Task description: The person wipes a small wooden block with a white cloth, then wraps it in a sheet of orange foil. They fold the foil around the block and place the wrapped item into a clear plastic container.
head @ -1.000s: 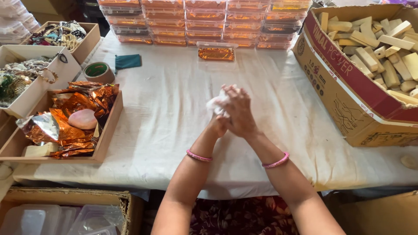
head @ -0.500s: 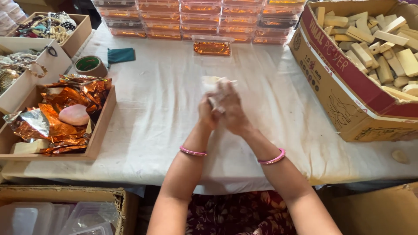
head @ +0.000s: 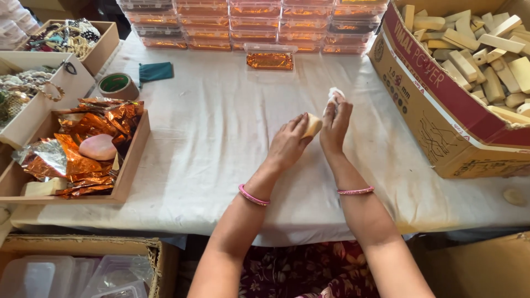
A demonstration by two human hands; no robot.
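Holding pale block [head: 312, 126], white cloth [head: 333, 94], both hands

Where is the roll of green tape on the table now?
In the head view, the roll of green tape lies far left on the white cloth, beside the folded teal cloth.

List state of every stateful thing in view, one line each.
left hand: closed on a pale bar
right hand: gripping a white cloth
big cardboard box: open, full of pale bars
clear container: lid on, orange inside, lying flat
tape roll: lying flat
wooden tray: holds crumpled orange foil and a pink oval
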